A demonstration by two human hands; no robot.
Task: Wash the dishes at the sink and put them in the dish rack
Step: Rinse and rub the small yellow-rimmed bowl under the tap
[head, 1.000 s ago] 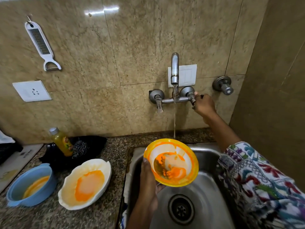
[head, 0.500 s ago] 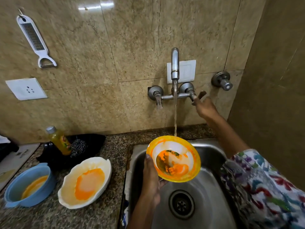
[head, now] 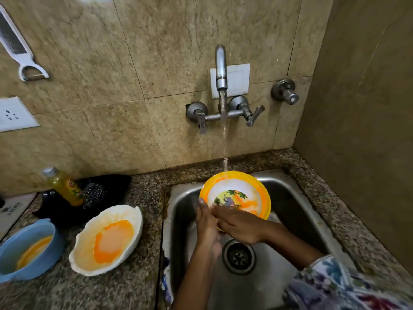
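— Water point(head: 224, 139) now runs in a full stream from the tap point(head: 220, 68) onto the far rim of the yellow bowl point(head: 248, 193). What changed?

— The right hand point(head: 239, 223) has left the tap handle point(head: 253, 115), which it was turning 1 second ago, and come down to the bowl. Its fingers lie fairly straight across the bowl's near inside, rubbing at the orange residue, not curled round anything.

— And the left hand point(head: 206, 222)?

— It still grips the bowl's near-left rim, thumb over the edge, holding it tilted above the sink point(head: 290, 198) near the drain point(head: 238, 256).

— So where does that leave the job?

— I judge rinsing of dish 1 has just begun. 2 more wait on the counter point(head: 143, 287): the white bowl point(head: 89, 249) and the blue bowl point(head: 44, 260), both orange-stained. No dish rack is in view.
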